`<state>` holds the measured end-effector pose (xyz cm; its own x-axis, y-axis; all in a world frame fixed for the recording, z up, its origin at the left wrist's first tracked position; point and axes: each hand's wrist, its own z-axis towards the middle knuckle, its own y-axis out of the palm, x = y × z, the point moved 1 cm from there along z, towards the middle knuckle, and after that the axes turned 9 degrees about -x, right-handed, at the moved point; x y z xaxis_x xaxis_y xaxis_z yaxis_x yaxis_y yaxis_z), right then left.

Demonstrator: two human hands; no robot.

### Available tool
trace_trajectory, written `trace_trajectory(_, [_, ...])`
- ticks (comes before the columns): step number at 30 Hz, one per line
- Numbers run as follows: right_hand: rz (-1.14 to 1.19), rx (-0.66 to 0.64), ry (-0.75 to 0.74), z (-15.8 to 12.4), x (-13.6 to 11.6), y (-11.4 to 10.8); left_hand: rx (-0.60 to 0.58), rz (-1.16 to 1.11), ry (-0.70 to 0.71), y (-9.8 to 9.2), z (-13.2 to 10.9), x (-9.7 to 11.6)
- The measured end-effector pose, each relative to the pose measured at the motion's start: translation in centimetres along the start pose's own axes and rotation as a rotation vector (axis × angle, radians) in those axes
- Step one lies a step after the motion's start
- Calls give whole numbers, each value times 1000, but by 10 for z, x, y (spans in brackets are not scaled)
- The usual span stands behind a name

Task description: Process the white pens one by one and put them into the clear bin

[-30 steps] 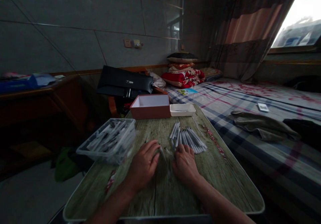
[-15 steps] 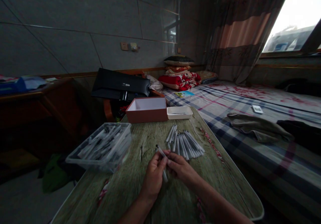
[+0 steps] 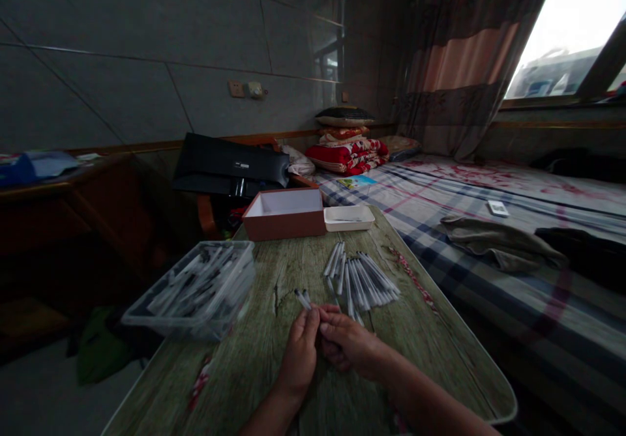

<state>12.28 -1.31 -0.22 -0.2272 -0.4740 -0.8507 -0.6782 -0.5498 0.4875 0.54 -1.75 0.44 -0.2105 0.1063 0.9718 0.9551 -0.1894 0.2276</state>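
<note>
My left hand (image 3: 302, 346) is closed around pens (image 3: 302, 299), slim and clear with dark ends that poke out beyond the fingertips. Pressed against it, my right hand (image 3: 349, 343) is also closed, its thumb and fingers pinched together where the two hands meet. What the right fingers hold is hidden. Just beyond the right hand, several similar pens (image 3: 369, 283) lie fanned out on the wood-patterned table (image 3: 264, 358). To the left, a clear plastic bin (image 3: 188, 322) is heaped with more pens (image 3: 200, 279).
At the table's far end stand a reddish-brown open box (image 3: 286, 227) and a small white tray (image 3: 348, 226) with a few thin items inside. Behind them a black monitor-like panel (image 3: 229, 165) leans on a chair. A bed (image 3: 420, 195) with plaid bedding runs along the right.
The pens in my left hand have tilted and slid lower, and two dark ends now show side by side. My right hand has curled more tightly. The view has shifted slightly.
</note>
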Motion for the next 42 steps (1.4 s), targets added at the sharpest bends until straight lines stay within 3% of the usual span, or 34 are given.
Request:
trace_trajectory(5, [-99,50,-67,7,5,1,34,47,72,-1,-1,8])
trace_trajectory(8, [-180,70,-185,13,12,0,47,68,94,-1,-1,10])
trace_trajectory(15, [-651,134,-399,5,7,4,37,41,76,-7,1,7])
trace_trajectory(20, [-700,240,-272,-1,-3,-2,153,-196,181,-22,12,-2])
trace_trajectory(24, [-577,247,-221,3,0,-9,184,-290,79,-25,15,-3])
trace_trajectory(26, [-519,262,-263,4,1,-11,108,-265,28,-21,12,0])
trace_trajectory(31, [-342,404,-341,0,-9,-12,-226,-175,-138,-12,4,7])
trace_trajectory(34, [-288,429,-303,-3,-16,-16,-422,-204,-249,-14,2,5])
trace_trajectory(37, [-384,375,-231,-4,-19,-24,-592,-260,-331,-20,3,2])
trace_trajectory(40, [-440,282,-159,-4,-18,-31,-635,-329,-346,-25,5,-2])
trace_trajectory(42, [-351,252,-123,-4,-18,-33,-580,-404,-341,-24,7,-3])
